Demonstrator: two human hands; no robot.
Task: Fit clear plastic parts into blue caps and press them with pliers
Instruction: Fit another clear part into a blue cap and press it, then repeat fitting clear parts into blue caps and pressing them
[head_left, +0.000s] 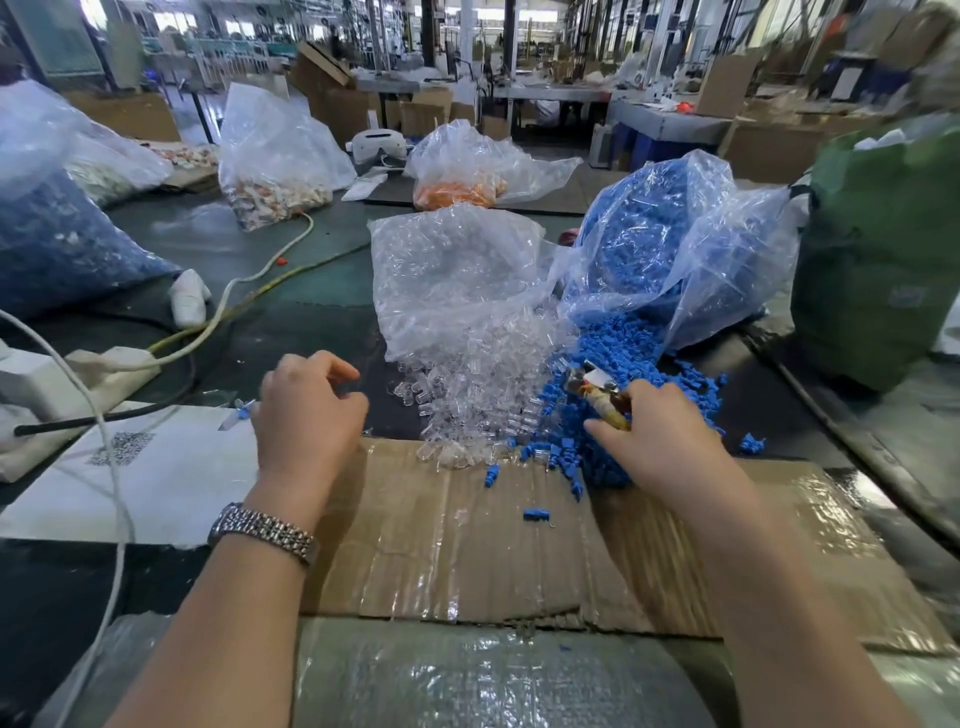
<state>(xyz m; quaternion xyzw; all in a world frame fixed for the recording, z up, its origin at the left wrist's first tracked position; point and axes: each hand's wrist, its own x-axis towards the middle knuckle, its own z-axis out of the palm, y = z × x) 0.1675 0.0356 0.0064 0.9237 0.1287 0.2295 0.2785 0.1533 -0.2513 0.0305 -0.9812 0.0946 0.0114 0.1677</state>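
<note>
Caps (618, 358), blue and loose, spill from the mouth of their clear bag (691, 244) onto the far edge of the flattened cardboard (467, 551) in front of you, and a few strays lie further in on the cardboard itself. Just left of that blue heap, touching it, the clear parts (467, 405) pour out of their own bag (452, 275) and reach the same cardboard edge. Your right hand (660, 436) sits over the blue heap at the cardboard's far right, fingers wrapped around the pliers (597, 395) (the tip pokes out past your knuckles, toward the bags). Your left hand (306, 410) hovers off the cardboard's far left corner, fingers loosely curled, and I cannot tell whether it holds anything. A small blue-and-clear piece (240, 414) lies just left of that hand, on the white sheet (130, 467) beside the cardboard. Beyond the cardboard stands a bag of orange pieces (462, 182).
</note>
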